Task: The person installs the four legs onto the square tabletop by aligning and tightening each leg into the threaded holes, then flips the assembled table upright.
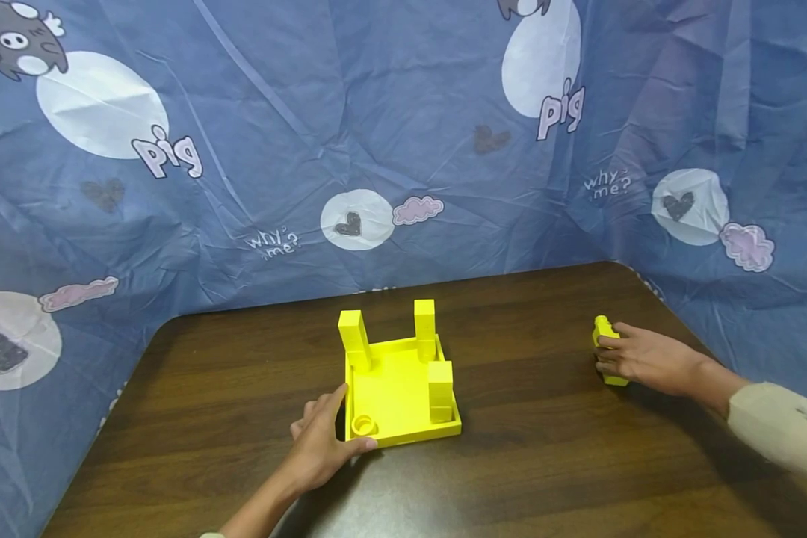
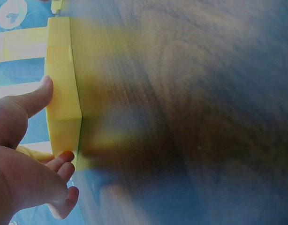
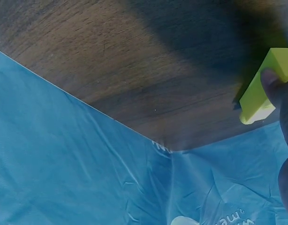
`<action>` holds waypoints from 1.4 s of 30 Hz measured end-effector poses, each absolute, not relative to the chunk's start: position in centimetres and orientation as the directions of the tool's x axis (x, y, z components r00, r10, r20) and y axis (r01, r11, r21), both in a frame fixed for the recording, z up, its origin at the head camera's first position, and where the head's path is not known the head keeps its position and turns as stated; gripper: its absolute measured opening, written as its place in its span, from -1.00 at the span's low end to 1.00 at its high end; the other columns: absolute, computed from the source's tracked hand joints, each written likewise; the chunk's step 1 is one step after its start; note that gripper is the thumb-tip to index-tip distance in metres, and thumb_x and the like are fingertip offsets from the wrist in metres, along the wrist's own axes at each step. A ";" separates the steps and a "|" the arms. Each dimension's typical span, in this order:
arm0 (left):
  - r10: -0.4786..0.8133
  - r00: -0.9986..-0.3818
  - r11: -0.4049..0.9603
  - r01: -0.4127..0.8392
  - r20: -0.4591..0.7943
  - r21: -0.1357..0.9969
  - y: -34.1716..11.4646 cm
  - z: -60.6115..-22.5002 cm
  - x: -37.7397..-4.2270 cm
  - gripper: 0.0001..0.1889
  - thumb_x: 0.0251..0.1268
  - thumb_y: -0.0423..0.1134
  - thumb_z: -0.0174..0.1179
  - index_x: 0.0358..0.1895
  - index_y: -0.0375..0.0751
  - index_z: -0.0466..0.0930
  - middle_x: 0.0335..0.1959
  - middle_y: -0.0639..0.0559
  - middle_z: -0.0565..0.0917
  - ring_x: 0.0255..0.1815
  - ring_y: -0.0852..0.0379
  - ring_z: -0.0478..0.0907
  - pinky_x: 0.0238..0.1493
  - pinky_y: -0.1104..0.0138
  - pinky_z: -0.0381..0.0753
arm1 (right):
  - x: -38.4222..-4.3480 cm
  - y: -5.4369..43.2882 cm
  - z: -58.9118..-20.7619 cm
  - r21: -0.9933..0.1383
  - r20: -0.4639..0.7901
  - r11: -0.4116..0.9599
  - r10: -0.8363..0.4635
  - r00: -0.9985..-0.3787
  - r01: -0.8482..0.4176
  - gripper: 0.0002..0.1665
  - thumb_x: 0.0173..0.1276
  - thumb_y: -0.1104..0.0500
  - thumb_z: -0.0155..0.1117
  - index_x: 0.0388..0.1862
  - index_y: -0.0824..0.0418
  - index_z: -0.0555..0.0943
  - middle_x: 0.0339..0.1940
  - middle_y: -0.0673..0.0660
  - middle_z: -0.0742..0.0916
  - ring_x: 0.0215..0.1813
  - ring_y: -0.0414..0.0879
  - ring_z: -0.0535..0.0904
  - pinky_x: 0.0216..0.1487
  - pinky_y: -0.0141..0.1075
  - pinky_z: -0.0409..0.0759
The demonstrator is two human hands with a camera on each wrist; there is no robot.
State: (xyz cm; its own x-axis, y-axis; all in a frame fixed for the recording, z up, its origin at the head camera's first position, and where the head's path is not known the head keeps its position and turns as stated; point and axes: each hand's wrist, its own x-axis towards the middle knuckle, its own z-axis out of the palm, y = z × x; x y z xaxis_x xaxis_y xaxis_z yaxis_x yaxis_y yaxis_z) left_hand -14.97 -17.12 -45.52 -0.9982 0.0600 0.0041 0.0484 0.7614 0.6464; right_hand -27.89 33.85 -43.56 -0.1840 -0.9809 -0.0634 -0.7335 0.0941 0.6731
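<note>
We note first what is obscured: in the head view the right hand [image 1: 652, 361] covers the middle of a loose yellow square-section leg [image 1: 604, 331], leaving its round peg end and its opposite end visible; in the right wrist view that hand is cut off by the frame edge, with only the thumb plain against the leg. The left hand [image 1: 319, 444] hides part of the left wall of a yellow square tray-like base [image 1: 393, 392]. How the standing legs seat in it we cannot make out. Much of the left wrist view is blurred tabletop. Surface: a dark wood-grain table [image 1: 524, 463] with rounded far corners, bounded by creased blue printed cloth [image 1: 276, 149] that forms a corner at right. A beige sleeve [image 1: 773, 422] runs out of frame. Counts: one base, near mid-table; three upright legs, at its far-left [image 1: 354, 336], far-right [image 1: 425, 329] and near-right [image 1: 440, 392] corners; one round socket [image 1: 364, 426] at the near-left corner; one loose leg, well apart toward the right table edge. State of hands: left pinches the base's near-left corner, thumb on the near wall, fingers at the left wall; right grips the loose leg.
</note>
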 end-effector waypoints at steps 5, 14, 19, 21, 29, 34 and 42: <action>0.066 -0.998 0.761 0.054 0.006 0.646 -17.1 -45.5 -15.0 0.03 -0.10 0.00 0.51 0.45 -0.29 0.17 0.27 -0.18 0.43 0.23 -0.10 0.25 0.00 -0.03 0.05 | -27.7 33.6 -43.1 0.655 -0.042 0.132 -0.977 -0.210 -0.744 -0.51 -0.21 0.34 0.42 -0.17 0.09 0.65 -0.28 0.00 0.67 -0.07 -0.01 0.48 0.00 0.01 0.42; 0.063 -0.998 0.768 0.057 0.013 0.638 -17.2 -45.6 -14.9 0.03 -0.11 0.01 0.51 0.44 -0.29 0.18 0.26 -0.18 0.44 0.20 -0.09 0.26 -0.02 -0.02 0.06 | -27.2 31.7 -41.3 0.626 0.036 0.262 -0.951 -0.308 -0.735 -0.42 -0.15 0.31 0.44 -0.01 0.13 0.67 -0.07 0.10 0.71 0.07 0.03 0.51 0.10 0.04 0.37; 0.059 -0.998 0.769 0.055 0.014 0.636 -17.2 -45.7 -14.9 0.03 -0.13 0.00 0.52 0.44 -0.29 0.18 0.25 -0.18 0.45 0.18 -0.08 0.27 -0.04 0.00 0.07 | -26.9 31.0 -40.8 0.614 0.044 0.290 -0.941 -0.336 -0.734 -0.37 -0.19 0.34 0.51 0.00 0.13 0.65 -0.05 0.08 0.71 0.09 0.03 0.50 0.09 0.05 0.35; 0.061 -0.998 0.769 0.056 0.014 0.636 -17.2 -45.7 -14.8 0.03 -0.13 0.01 0.51 0.44 -0.29 0.19 0.25 -0.19 0.45 0.18 -0.09 0.27 -0.04 0.00 0.06 | -26.9 30.8 -40.7 0.604 0.054 0.304 -0.938 -0.343 -0.737 -0.35 -0.20 0.35 0.53 0.01 0.13 0.65 -0.04 0.09 0.71 0.09 0.04 0.51 0.07 0.05 0.35; 0.061 -0.998 0.773 0.058 0.017 0.632 -17.1 -45.6 -14.8 0.02 -0.13 0.02 0.51 0.43 -0.28 0.20 0.25 -0.21 0.45 0.18 -0.11 0.27 -0.03 -0.03 0.07 | -26.9 30.2 -40.2 0.550 0.116 0.355 -0.929 -0.352 -0.756 -0.32 -0.24 0.35 0.55 0.00 0.12 0.64 -0.04 0.11 0.69 0.07 0.08 0.51 0.08 0.08 0.33; 0.058 -0.998 0.772 0.050 0.008 0.633 -17.1 -45.5 -14.9 0.03 -0.13 0.01 0.52 0.44 -0.28 0.19 0.26 -0.21 0.44 0.19 -0.11 0.26 -0.01 -0.03 0.06 | -27.0 29.9 -39.9 0.503 0.168 0.391 -0.919 -0.356 -0.771 -0.34 -0.24 0.29 0.55 -0.01 0.10 0.63 -0.06 0.10 0.68 0.06 0.10 0.48 0.04 0.08 0.31; 0.061 -0.998 0.767 0.048 0.002 0.639 -17.2 -45.4 -14.9 0.03 -0.12 0.01 0.52 0.44 -0.29 0.18 0.26 -0.21 0.44 0.19 -0.10 0.26 0.00 -0.03 0.05 | -26.9 28.3 -38.5 0.318 0.350 0.486 -0.858 -0.376 -0.814 -0.34 -0.19 0.26 0.56 0.02 0.09 0.64 -0.10 0.06 0.72 0.01 0.09 0.51 0.04 0.08 0.23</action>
State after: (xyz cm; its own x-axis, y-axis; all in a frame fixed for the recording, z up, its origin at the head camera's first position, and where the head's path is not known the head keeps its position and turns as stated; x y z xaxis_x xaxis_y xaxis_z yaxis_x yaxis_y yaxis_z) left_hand -14.90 -17.19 -45.39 -0.9982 0.0607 0.0021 0.0480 0.7673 0.6395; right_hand -26.87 28.26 -38.46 -0.3761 -0.8579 0.3500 -0.8140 0.4864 0.3176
